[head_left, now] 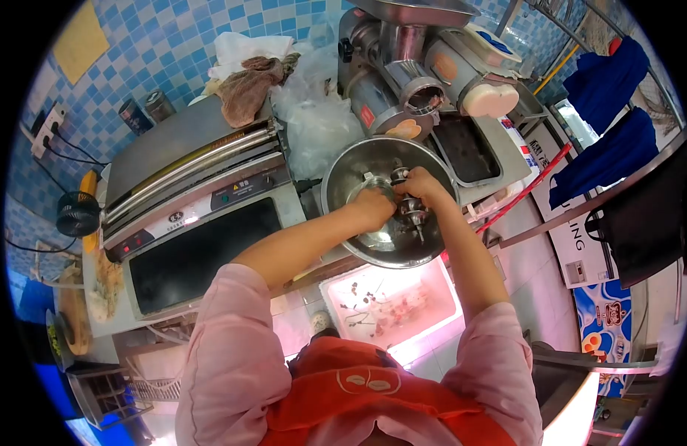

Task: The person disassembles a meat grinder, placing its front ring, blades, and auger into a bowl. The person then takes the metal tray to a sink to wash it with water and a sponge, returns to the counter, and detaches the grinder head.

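A large steel bowl [339, 163] stands at the counter's front edge, below a meat grinder [403, 56]. Inside it, my right hand [423, 186] is closed around the upper part of a metal screw auger [412, 215], whose pointed end shows below my fingers. My left hand [374, 207] is also in the bowl, closed on a metal ring-shaped part [374, 182] just left of the auger. Part of the ring is hidden behind my fingers.
A wrapping machine [195, 171] with a dark plate stands at the left. Plastic bags [313, 119] lie behind the bowl. A dark rectangular tray [468, 149] is to its right. Below the counter edge is a white bin [391, 305] with scraps. Blue cloths [607, 82] hang at the right.
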{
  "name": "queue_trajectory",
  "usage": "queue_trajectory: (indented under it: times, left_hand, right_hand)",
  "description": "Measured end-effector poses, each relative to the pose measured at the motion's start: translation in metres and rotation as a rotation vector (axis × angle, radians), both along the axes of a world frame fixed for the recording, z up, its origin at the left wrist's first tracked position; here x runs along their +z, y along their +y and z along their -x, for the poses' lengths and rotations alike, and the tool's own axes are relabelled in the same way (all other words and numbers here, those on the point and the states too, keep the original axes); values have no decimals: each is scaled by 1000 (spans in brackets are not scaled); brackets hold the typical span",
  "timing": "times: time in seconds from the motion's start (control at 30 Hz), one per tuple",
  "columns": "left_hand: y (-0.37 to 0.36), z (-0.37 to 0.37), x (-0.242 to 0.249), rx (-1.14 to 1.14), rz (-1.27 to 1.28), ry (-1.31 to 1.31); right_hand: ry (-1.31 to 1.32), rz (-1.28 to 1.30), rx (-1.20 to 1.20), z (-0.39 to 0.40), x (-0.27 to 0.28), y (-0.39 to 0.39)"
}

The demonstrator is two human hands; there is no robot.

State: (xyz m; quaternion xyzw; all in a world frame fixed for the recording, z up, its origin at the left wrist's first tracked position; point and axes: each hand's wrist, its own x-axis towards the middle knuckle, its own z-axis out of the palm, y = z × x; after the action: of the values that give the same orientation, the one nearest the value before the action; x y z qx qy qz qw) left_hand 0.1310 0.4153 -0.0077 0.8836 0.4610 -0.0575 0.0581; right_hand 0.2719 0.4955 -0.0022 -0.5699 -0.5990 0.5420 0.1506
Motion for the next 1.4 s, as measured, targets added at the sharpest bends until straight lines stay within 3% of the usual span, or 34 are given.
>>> queue_trajectory:
  times: [0.07, 0.3, 0.4, 0.5, 0.6, 0.77, 0.9, 1.1, 1.2, 1.3, 1.4]
  left_hand:
    - [9, 1, -15, 4, -60, 43]
    - [17, -5, -13, -124, -214, 201]
    - [17, -1, -10, -165, -233, 254]
    - [25, 11, -23, -279, -375, 227]
    - [27, 23, -11, -324, -351, 289]
    - [10, 24, 3, -321, -273, 422]
    - [7, 27, 7, -270, -170, 351]
    - [-5, 44, 12, -125, -27, 221]
    - [-11, 47, 22, -78, -28, 148]
    - [-17, 49, 32, -35, -61, 57]
    - [-20, 48, 30, -14, -76, 7]
  right_hand:
    - [-104, -104, 37, -9, -35, 21]
    - [-432, -369, 64, -7, -7, -2]
    - [-486, -281, 81, -5, 6, -8]
    - [-583, -365, 113, -3, -2, -7]
    - [-709, -353, 182, 5, 3, -9]
    - [-691, -348, 263, 13, 2, -8]
    - [-680, -400, 391, 15, 8, -7]
    - [-493, -472, 467, -6, -9, -2]
    - [-318, -647, 325, -20, 2, -7]
    - [123, -551, -8, -23, 35, -9]
    - [763, -176, -258, -19, 60, 0]
